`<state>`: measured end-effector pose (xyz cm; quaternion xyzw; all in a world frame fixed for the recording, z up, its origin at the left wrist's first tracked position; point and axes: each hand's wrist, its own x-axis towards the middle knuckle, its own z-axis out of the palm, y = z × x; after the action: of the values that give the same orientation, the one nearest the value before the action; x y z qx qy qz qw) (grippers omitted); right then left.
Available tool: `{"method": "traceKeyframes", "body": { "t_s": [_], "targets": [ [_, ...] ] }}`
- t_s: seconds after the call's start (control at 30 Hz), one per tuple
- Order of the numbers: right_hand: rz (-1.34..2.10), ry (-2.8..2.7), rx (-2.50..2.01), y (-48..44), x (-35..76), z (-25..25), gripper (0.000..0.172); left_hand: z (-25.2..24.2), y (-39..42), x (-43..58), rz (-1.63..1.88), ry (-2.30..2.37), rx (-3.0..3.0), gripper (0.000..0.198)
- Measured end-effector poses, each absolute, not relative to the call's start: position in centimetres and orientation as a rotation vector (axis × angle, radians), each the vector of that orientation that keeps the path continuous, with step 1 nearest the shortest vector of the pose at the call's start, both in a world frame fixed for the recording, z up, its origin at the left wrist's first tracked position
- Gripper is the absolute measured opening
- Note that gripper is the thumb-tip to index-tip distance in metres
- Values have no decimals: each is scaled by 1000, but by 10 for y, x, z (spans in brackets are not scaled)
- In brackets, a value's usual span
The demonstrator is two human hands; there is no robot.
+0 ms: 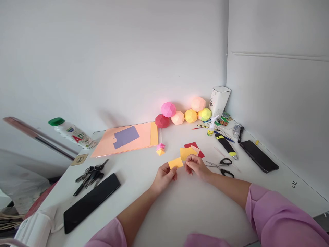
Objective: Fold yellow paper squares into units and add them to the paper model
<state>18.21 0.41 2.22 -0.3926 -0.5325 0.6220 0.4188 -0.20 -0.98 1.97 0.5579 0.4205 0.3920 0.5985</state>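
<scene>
My left hand (164,176) is closed in a pinch on a small yellow-orange paper piece (175,163), held just above the white table (185,202). My right hand (196,166) has its fingers curled close beside that piece; whether it grips the piece I cannot tell. Right behind the hands lie a yellow paper square (187,153), a pale piece and red paper squares (192,145). A small folded pink-and-yellow paper unit (160,149) sits a little to the left of them.
Several paper polyhedron balls (180,115) line the back wall, beside a white container (219,99). Scissors (222,166), a cutter knife (227,145), a glue bottle (211,128), pens and a phone (258,156) lie right. Orange sheets (128,139), keys (89,175), a second phone (91,202), a bottle (73,132) lie left.
</scene>
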Motion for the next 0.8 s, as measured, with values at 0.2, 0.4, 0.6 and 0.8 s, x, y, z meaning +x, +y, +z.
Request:
{"method": "traceKeyframes", "body": {
  "t_s": [0.2, 0.4, 0.6, 0.8],
  "targets": [
    [1558, -1536, -968, 2, 179, 19, 23, 17, -10, -1, 850, 948, 1351, 30],
    [1567, -1593, -943, 2, 179, 16, 27, 16, -10, -1, 827, 967, 1344, 27],
    [1543, -1542, -997, 0, 179, 24, 24, 18, -11, -1, 860, 956, 1297, 21],
    [1481, -1526, -1009, 2, 182, 19, 29, 23, -11, -1, 970, 919, 1177, 23]
  ]
}}
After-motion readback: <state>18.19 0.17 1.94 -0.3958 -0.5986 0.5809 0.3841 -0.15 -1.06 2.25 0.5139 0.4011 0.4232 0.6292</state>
